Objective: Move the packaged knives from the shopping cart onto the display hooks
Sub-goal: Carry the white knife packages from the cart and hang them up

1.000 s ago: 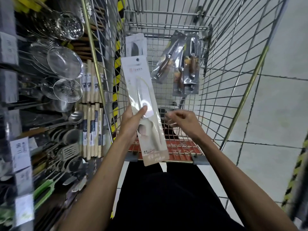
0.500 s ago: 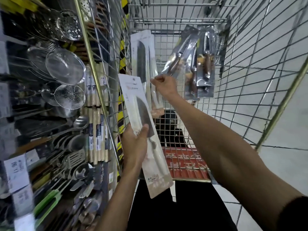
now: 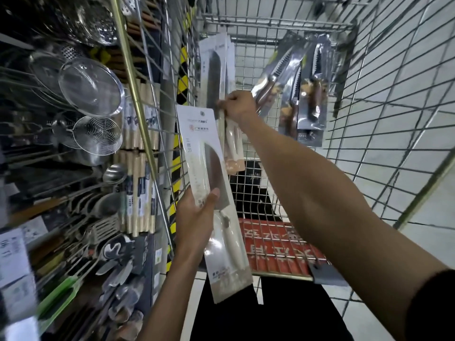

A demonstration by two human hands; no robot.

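Over the shopping cart (image 3: 394, 99), left hand (image 3: 195, 219) is holding a white-carded packaged knife (image 3: 226, 249) upright and slightly tilted, thumb pressing across the clear front, fingers wrapping behind. This pack is sitting by the cart's left wall, its lower end crossing the near rim. Right hand (image 3: 237, 105) is reaching deeper in, clenching round a second white knife pack (image 3: 216, 67), which is leaning against the left wall; how many packs are stacked there is unclear. Serrated knives in silvery packs (image 3: 311, 94) are leaning on the far wall, apart from both hands. Wire strainers (image 3: 91, 87) are hanging on the display at left.
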